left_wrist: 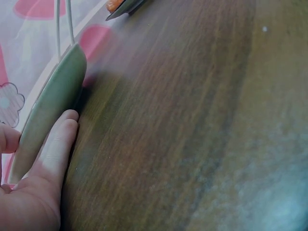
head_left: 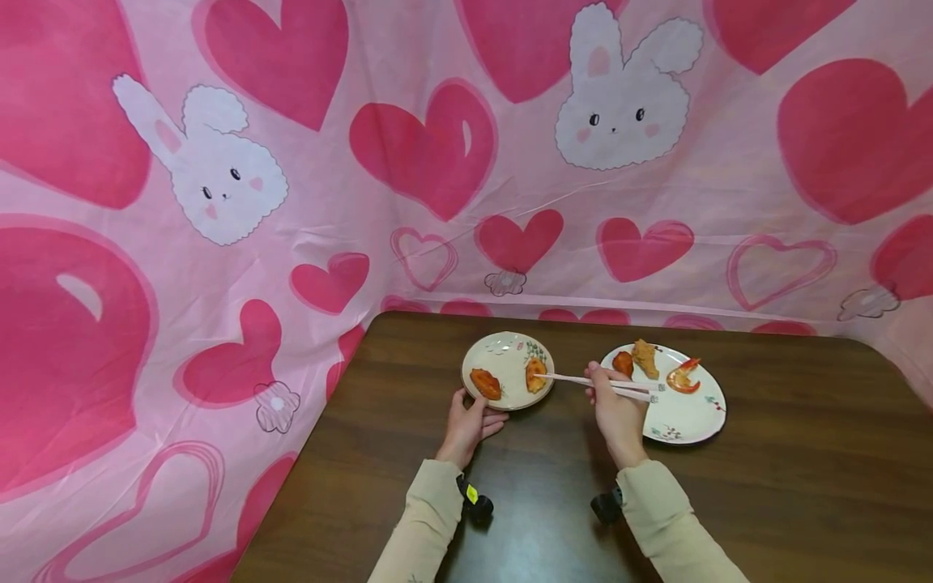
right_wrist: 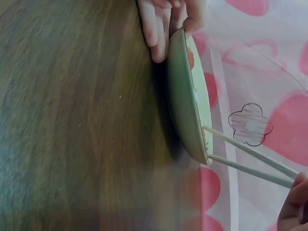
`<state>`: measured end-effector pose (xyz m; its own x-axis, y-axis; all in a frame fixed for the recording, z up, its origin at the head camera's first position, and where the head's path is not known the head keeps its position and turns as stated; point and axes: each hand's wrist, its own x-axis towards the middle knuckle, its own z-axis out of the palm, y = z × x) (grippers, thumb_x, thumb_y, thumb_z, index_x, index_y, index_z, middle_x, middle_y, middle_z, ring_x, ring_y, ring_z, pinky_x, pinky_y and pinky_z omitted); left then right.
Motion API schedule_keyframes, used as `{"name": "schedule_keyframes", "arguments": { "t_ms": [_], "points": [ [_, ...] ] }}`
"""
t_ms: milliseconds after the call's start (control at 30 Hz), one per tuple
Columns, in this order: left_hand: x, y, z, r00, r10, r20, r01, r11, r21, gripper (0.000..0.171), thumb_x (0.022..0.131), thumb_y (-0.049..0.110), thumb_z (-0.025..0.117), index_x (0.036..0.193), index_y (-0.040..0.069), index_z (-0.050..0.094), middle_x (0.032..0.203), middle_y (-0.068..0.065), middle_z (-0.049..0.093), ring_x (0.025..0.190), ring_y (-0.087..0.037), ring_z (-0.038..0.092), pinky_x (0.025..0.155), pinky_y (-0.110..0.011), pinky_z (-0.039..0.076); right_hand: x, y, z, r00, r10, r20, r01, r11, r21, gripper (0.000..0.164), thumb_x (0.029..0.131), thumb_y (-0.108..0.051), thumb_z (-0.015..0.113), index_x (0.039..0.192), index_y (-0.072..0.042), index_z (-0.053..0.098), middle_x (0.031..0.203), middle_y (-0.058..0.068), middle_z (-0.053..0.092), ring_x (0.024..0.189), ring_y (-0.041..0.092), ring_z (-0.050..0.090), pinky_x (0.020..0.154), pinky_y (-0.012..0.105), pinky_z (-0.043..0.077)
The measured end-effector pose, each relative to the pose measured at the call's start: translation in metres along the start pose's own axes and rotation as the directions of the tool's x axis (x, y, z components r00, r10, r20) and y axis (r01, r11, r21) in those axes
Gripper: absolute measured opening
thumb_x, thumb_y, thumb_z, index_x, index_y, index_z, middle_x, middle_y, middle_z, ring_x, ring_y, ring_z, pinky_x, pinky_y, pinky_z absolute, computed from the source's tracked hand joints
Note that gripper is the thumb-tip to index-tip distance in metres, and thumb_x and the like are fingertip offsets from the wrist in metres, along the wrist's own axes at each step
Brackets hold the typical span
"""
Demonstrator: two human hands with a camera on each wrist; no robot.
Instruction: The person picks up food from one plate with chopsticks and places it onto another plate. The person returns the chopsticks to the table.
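Observation:
My left hand [head_left: 470,429] grips the near rim of a round, shallow cream dish [head_left: 513,394], thumb over the edge and fingers under it. In the left wrist view, the fingers [left_wrist: 55,147] lie against the dish's underside [left_wrist: 57,91]. A reddish-brown piece of food [head_left: 485,384] sits in the dish near the thumb. On its right side is a golden-orange piece of food [head_left: 535,375]. My right hand [head_left: 618,414] holds a pair of pale chopsticks [head_left: 572,378], their tips at the golden-orange piece. The right wrist view shows the chopsticks [right_wrist: 255,154] slightly spread, reaching over the rim.
An oval white plate [head_left: 688,421] stands to the right, partly behind the right hand. It bears a fried drumstick-like piece [head_left: 645,358], a shrimp [head_left: 683,377] and a reddish piece [head_left: 623,363]. The brown wooden table [head_left: 539,502] meets a pink heart-patterned cloth [head_left: 437,267] behind and at left.

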<state>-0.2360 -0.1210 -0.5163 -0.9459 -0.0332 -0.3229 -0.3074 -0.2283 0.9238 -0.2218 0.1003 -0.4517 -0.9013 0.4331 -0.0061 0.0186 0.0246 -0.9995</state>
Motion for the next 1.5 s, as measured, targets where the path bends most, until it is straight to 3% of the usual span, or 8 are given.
{"name": "schedule_keyframes", "arguments": {
  "t_ms": [333, 633, 833, 967, 1100, 1267, 1367, 1500],
  "points": [
    [0.003, -0.001, 0.000, 1.000, -0.011, -0.007, 0.011, 1.000, -0.013, 0.060, 0.100, 0.015, 0.044, 0.149, 0.005, 0.011, 0.098, -0.021, 0.071, 0.082, -0.023, 0.073, 0.076, -0.037, 0.060, 0.008, -0.002, 0.011, 0.996, 0.069, -0.050, -0.069, 0.998, 0.017, 0.038, 0.092, -0.035, 0.064, 0.102, 0.001, 0.071, 0.065, -0.019, 0.064, 0.053, 0.003, 0.059, 0.053, 0.014, 0.052],
    [0.004, -0.002, -0.001, 1.000, -0.010, -0.008, 0.010, 1.000, -0.017, 0.060, 0.100, 0.014, 0.045, 0.149, 0.005, 0.011, 0.095, -0.019, 0.072, 0.079, -0.021, 0.073, 0.075, -0.036, 0.061, 0.012, -0.002, 0.018, 0.989, 0.144, -0.039, -0.142, 0.989, 0.046, 0.039, 0.094, -0.034, 0.061, 0.109, 0.001, 0.068, 0.070, -0.017, 0.066, 0.054, 0.000, 0.058, 0.056, 0.013, 0.052],
    [0.004, -0.002, -0.001, 1.000, -0.013, -0.014, 0.013, 1.000, -0.008, 0.061, 0.100, 0.014, 0.045, 0.150, 0.005, 0.011, 0.096, -0.020, 0.072, 0.080, -0.022, 0.073, 0.075, -0.036, 0.061, 0.011, -0.001, 0.024, 1.000, -0.006, -0.005, 0.005, 0.997, -0.083, 0.035, 0.092, -0.033, 0.064, 0.100, 0.000, 0.073, 0.085, 0.008, 0.074, 0.055, 0.001, 0.057, 0.052, 0.015, 0.045],
    [0.003, -0.002, 0.000, 1.000, -0.011, -0.018, 0.011, 1.000, -0.006, 0.061, 0.101, 0.015, 0.045, 0.150, 0.005, 0.010, 0.096, -0.019, 0.072, 0.080, -0.021, 0.073, 0.075, -0.036, 0.061, 0.011, 0.000, 0.025, 0.984, -0.169, 0.052, 0.176, 0.963, -0.204, 0.030, 0.092, -0.031, 0.065, 0.094, -0.004, 0.076, 0.081, 0.014, 0.072, 0.058, 0.001, 0.054, 0.051, 0.018, 0.041],
    [0.003, -0.002, 0.001, 1.000, -0.009, -0.019, 0.009, 1.000, -0.009, 0.061, 0.101, 0.015, 0.044, 0.150, 0.004, 0.010, 0.094, -0.019, 0.072, 0.079, -0.021, 0.073, 0.074, -0.035, 0.061, 0.010, 0.001, 0.024, 0.916, -0.364, 0.169, 0.397, 0.882, -0.255, 0.022, 0.090, -0.025, 0.067, 0.085, -0.006, 0.078, 0.075, 0.009, 0.069, 0.064, 0.006, 0.054, 0.053, 0.018, 0.041],
    [0.002, -0.002, 0.002, 1.000, -0.002, -0.017, 0.002, 1.000, -0.015, 0.060, 0.100, 0.014, 0.044, 0.149, 0.003, 0.011, 0.096, -0.022, 0.072, 0.080, -0.022, 0.073, 0.074, -0.036, 0.061, 0.008, -0.001, 0.022, 0.767, -0.552, 0.327, 0.630, 0.745, -0.219, 0.016, 0.088, -0.017, 0.069, 0.081, -0.006, 0.077, 0.074, 0.003, 0.067, 0.064, 0.009, 0.055, 0.053, 0.017, 0.045],
    [0.002, -0.002, 0.001, 1.000, -0.004, -0.019, 0.004, 1.000, -0.011, 0.060, 0.100, 0.014, 0.044, 0.149, 0.004, 0.011, 0.095, -0.021, 0.072, 0.080, -0.022, 0.073, 0.074, -0.036, 0.061, 0.007, -0.003, 0.022, 0.683, -0.614, 0.396, 0.715, 0.672, -0.192, 0.013, 0.088, -0.014, 0.070, 0.080, -0.006, 0.076, 0.073, 0.001, 0.066, 0.063, 0.008, 0.054, 0.052, 0.017, 0.046],
    [0.002, -0.002, 0.001, 1.000, -0.010, -0.023, 0.010, 1.000, -0.004, 0.060, 0.100, 0.014, 0.044, 0.149, 0.004, 0.011, 0.094, -0.019, 0.073, 0.080, -0.021, 0.073, 0.075, -0.036, 0.061, 0.005, -0.007, 0.021, 0.602, -0.644, 0.473, 0.781, 0.598, -0.179, 0.010, 0.086, -0.011, 0.071, 0.079, -0.007, 0.076, 0.073, 0.000, 0.064, 0.063, 0.006, 0.053, 0.052, 0.017, 0.047]
  ]
}}
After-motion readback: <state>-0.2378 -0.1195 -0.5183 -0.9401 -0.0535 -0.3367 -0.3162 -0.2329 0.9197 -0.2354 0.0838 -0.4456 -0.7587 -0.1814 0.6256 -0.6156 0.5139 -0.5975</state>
